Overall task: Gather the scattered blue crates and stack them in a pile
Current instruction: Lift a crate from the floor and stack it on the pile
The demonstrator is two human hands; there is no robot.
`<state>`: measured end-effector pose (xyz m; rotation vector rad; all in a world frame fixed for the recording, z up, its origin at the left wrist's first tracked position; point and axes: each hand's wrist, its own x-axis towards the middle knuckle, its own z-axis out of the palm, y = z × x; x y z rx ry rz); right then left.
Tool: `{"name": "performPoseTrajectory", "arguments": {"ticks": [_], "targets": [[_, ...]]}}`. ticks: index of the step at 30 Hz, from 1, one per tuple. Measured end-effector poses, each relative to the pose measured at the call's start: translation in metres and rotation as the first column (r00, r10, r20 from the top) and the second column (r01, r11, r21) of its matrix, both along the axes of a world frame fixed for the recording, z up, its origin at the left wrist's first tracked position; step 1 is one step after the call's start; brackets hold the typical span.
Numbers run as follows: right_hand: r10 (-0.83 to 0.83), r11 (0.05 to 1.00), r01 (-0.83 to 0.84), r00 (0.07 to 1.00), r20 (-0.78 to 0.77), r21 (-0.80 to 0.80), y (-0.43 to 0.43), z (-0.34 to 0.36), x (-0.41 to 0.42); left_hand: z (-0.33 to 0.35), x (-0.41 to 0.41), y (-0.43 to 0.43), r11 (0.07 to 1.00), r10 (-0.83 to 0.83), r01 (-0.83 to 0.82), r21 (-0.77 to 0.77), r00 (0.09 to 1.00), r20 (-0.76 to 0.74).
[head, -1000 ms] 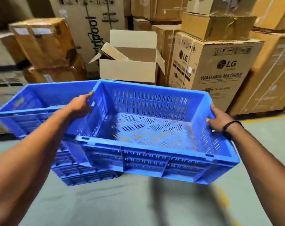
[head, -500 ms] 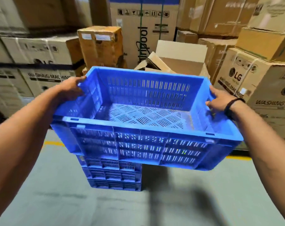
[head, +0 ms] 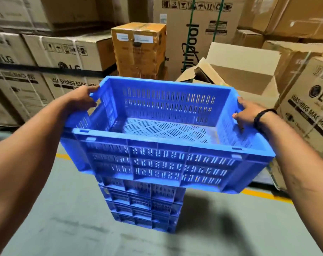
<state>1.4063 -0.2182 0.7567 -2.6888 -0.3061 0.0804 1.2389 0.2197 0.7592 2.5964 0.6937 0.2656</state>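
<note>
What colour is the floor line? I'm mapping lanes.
Yellow floor line, head view.

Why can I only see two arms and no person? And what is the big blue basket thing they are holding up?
The camera sits on the person's head and looks forward and down, so you see only their arms, as if through their eyes. The left hand and the right hand each grip one end of a blue crate, a plastic box full of little slots, and it is empty. It is held up in the air, above a pile of blue crates standing on the grey floor. The right wrist wears a black band. Behind are big cardboard boxes, and one open box has its flaps up.
</note>
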Motion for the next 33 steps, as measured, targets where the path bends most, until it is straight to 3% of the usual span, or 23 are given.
{"name": "performPoseTrajectory", "arguments": {"ticks": [23, 33], "targets": [[-0.075, 0.997, 0.073, 0.996, -0.057, -0.035, 0.101, 0.015, 0.054, 0.004, 0.11, 0.118, 0.979, -0.18, 0.188, 0.082, 0.979, -0.094], [-0.056, 0.997, 0.052, 0.996, -0.066, -0.06, 0.118, 0.02, 0.069, 0.002, 0.116, 0.137, 0.966, -0.214, 0.234, 0.111, 0.963, -0.164]]}}
